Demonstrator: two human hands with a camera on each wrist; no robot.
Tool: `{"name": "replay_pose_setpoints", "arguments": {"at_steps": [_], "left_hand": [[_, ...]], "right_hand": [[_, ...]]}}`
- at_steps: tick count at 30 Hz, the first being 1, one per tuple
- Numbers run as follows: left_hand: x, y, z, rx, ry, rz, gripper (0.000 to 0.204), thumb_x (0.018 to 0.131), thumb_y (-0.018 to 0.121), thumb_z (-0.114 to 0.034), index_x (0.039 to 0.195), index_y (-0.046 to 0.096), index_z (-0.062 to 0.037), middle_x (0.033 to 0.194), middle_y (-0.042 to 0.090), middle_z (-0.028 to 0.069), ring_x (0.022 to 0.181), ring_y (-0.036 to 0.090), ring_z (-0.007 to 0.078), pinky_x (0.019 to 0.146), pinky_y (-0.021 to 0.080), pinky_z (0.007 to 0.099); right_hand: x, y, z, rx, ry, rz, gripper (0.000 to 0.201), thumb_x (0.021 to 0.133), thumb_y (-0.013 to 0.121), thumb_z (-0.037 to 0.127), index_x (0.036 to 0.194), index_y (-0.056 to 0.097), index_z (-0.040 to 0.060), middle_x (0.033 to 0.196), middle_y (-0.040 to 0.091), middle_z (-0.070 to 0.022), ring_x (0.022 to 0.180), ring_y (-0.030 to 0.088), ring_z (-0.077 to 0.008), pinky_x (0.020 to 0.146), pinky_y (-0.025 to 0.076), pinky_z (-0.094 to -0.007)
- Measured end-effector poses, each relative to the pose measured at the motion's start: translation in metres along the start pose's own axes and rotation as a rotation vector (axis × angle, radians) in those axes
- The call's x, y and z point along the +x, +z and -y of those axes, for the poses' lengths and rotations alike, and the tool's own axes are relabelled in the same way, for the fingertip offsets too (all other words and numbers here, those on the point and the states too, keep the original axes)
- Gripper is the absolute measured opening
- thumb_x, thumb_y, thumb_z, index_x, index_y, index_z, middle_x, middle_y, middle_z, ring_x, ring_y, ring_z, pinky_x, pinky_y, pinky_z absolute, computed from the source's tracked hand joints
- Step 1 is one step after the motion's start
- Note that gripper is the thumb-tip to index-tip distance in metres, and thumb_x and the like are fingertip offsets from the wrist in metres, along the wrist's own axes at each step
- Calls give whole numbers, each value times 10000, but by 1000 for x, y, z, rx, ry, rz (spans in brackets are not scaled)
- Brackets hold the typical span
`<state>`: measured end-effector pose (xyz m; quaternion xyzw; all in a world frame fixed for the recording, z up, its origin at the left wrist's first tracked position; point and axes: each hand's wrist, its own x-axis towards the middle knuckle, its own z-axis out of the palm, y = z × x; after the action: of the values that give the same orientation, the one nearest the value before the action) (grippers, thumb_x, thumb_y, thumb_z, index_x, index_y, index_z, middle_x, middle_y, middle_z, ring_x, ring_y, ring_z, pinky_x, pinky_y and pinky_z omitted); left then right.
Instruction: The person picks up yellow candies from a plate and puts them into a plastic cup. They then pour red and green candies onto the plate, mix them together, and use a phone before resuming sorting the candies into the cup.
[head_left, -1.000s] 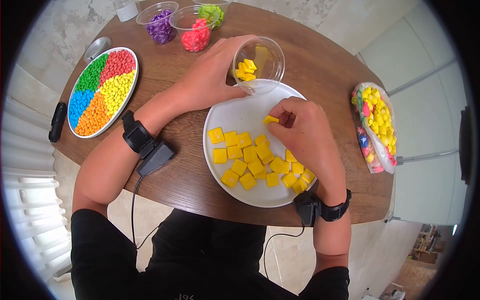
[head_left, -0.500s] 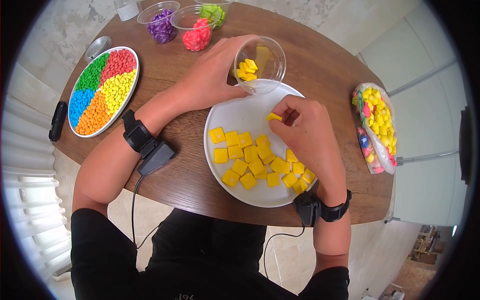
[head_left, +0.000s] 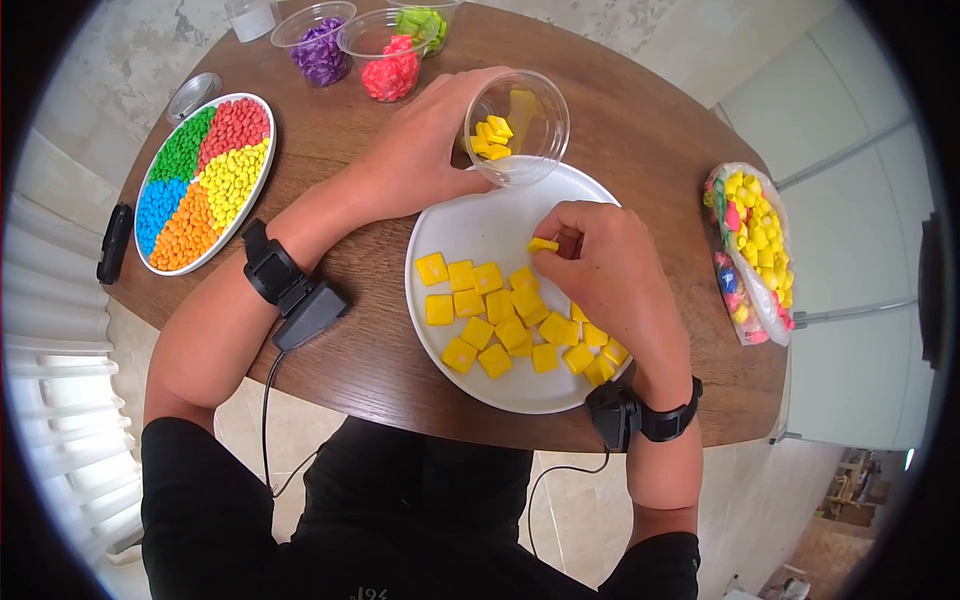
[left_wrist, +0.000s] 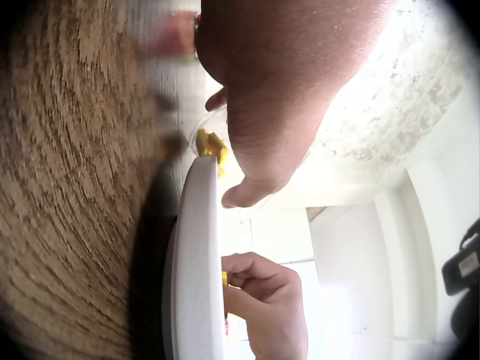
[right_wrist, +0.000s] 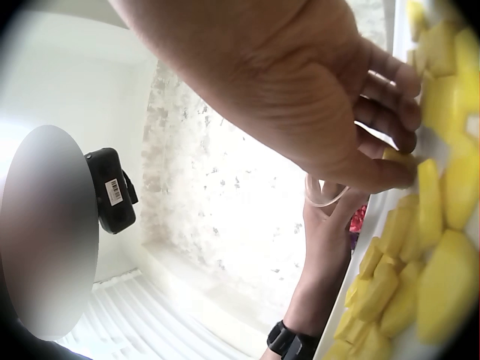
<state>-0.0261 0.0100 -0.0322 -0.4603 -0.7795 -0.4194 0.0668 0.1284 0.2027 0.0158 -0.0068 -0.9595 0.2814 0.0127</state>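
My left hand is curled around a clear plastic cup, tipped so its mouth faces me. Several yellow candies lie inside the cup. Thumb and forefinger of my right hand pinch one yellow square candy above the white plate, just on my side of the cup. More flat yellow squares are spread over the plate's near half, some overlapping. In the left wrist view the cup sits just past the plate's rim. The right wrist view has my right fingertips low beside the squares.
At the far edge stand clear cups of purple, pink and green pieces. A plate of small coloured candies lies at left, near a round lid. A plastic bag of colourful pieces rests at the right edge.
The right hand has shifted slightly, and the pinched candy now has a somewhat different tilt. The left hand and the cup have kept their place.
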Motion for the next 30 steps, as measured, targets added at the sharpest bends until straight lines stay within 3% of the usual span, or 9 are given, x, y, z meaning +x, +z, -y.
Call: {"name": "replay_pose_setpoints", "arguments": {"at_steps": [13, 16, 17, 18, 19, 21, 24, 28, 30], "left_hand": [[0, 2, 5, 20, 26, -20, 960, 720, 891, -116, 1556, 420, -86, 1525, 517, 136, 1443, 475, 309, 1212, 377, 420], [-1, -1, 1, -2, 68, -20, 937, 736, 870, -113, 1557, 420, -73, 1522, 516, 141, 1450, 468, 301, 1217, 365, 414], [1, -3, -2, 24, 40, -5, 919, 751, 857, -120, 1557, 420, -62, 1529, 512, 143, 1453, 465, 294, 1219, 357, 410], [0, -5, -4, 25, 44, 15, 902, 765, 845, -128, 1558, 420, -52, 1535, 508, 144, 1457, 463, 286, 1222, 350, 406], [0, -3, -5, -7, 27, 9, 824, 782, 782, -77, 1533, 448, -33, 1512, 521, 166, 1421, 492, 314, 1198, 383, 420], [0, 4, -1, -137, -108, 15, 855, 777, 775, -46, 1556, 423, -18, 1547, 490, 149, 1452, 467, 284, 1224, 355, 426], [-1, 14, 39, -275, -14, -5, 897, 781, 743, 22, 1594, 368, -18, 1593, 448, 160, 1479, 432, 292, 1248, 313, 436], [-1, 13, 45, -286, -60, 20, 901, 780, 769, 7, 1590, 374, -10, 1594, 450, 162, 1482, 423, 297, 1259, 283, 439], [1, 10, 37, -234, -53, 31, 906, 778, 784, -2, 1587, 377, -6, 1596, 449, 163, 1481, 422, 295, 1263, 272, 439]], "right_hand": [[0, 0, 2, 27, 7, -19, 180, 803, 733, 101, 943, 762, -9, 775, 713, -170, 731, 704, -314, 724, 559, -420], [2, 2, 0, 97, -39, -54, 178, 789, 729, 100, 936, 769, 8, 819, 721, -204, 791, 712, -373, 756, 565, -443], [3, 8, -5, 146, -30, -90, 172, 788, 724, 105, 929, 769, 17, 852, 727, -217, 828, 714, -396, 770, 566, -456], [7, 29, -21, 176, -160, -263, 121, 799, 734, 72, 892, 720, -4, 788, 704, -174, 721, 696, -328, 671, 541, -418], [14, 50, -34, 157, -275, -402, 120, 766, 701, 85, 851, 684, 1, 786, 680, -193, 757, 669, -405, 705, 527, -489], [23, 58, -27, 292, -208, -489, 123, 705, 669, 100, 771, 638, 0, 806, 659, -249, 813, 648, -471, 735, 506, -546], [24, 41, -20, 259, -180, -498, 86, 662, 708, 43, 699, 664, -22, 799, 661, -265, 847, 657, -475, 754, 506, -555], [23, 46, -19, 458, -232, -711, 143, 748, 711, 2, 880, 666, -28, 898, 661, -240, 909, 648, -426, 766, 504, -520], [25, 39, -16, 480, -197, -667, 171, 782, 695, -7, 943, 639, -1, 956, 643, -203, 980, 612, -382, 808, 500, -480]]}}
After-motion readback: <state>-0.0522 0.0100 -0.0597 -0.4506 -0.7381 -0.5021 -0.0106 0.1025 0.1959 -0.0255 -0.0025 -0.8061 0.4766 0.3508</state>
